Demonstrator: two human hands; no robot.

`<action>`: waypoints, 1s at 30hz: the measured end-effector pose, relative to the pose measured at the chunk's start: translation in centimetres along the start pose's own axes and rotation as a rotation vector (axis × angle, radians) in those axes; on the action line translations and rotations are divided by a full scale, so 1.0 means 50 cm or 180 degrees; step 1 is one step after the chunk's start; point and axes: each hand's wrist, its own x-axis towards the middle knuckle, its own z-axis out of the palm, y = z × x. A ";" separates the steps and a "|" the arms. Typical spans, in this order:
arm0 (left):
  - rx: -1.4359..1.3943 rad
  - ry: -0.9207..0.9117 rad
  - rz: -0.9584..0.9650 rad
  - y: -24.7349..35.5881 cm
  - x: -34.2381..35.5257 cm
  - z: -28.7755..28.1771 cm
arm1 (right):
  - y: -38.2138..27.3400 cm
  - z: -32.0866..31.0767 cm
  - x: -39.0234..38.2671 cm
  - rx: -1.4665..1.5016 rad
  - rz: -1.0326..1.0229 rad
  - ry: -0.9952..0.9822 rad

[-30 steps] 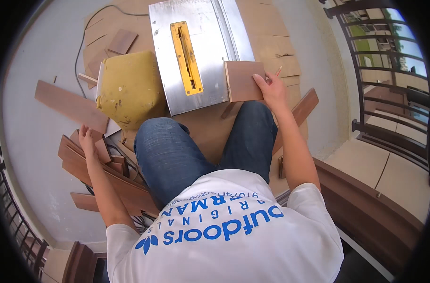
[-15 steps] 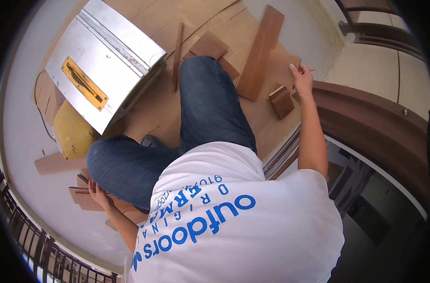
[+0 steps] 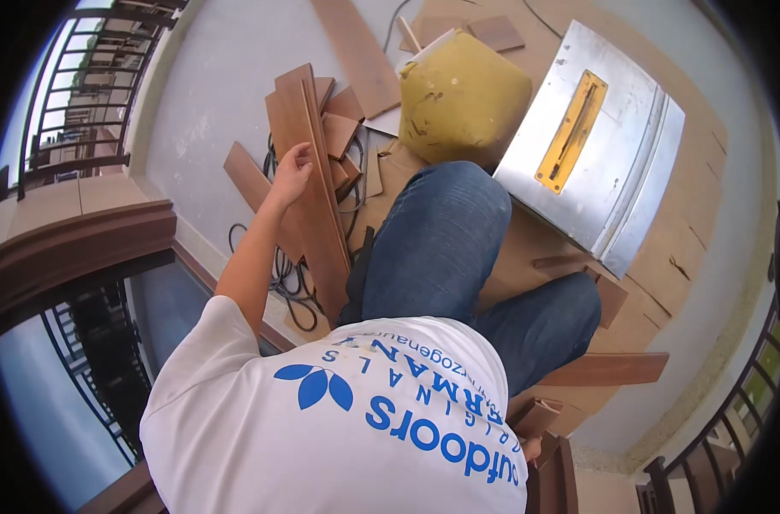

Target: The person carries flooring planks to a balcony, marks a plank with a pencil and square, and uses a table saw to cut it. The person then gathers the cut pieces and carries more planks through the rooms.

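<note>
My left hand is over a long brown plank on the left, its fingers loosely curled and apart, with nothing visible in them. Whether it touches the wood is unclear. Under and beside that plank lie shorter brown wood pieces and another board. My right hand shows only in part at the lower right, mostly behind my white shirt. Close to it is a small brown wood block. The fingers of this hand are hidden, and so is anything they hold.
A table saw with a silver metal top and yellow insert stands ahead on the right. Beside it sits a yellow bulging bag. Dark cables coil among the planks. A plank lies beyond my right knee, and railings edge the space.
My view has turned left, so the saw now appears on the right. My left hand has risen from the wood beside my knee to over the long plank. The pencil-like stick in my right hand no longer shows.
</note>
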 end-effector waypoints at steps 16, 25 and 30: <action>0.1035 0.0263 -0.2064 -0.122 -0.238 0.074 | -0.878 0.313 -0.324 -0.1596 -0.4224 0.0241; 0.1013 0.0298 -0.2125 -0.120 -0.216 0.102 | -0.796 0.386 -0.484 -0.1869 -0.4547 -0.0140; 0.0861 0.0675 -0.1715 -0.077 -0.222 0.030 | -0.728 0.336 -0.397 -0.1795 -0.4399 0.0006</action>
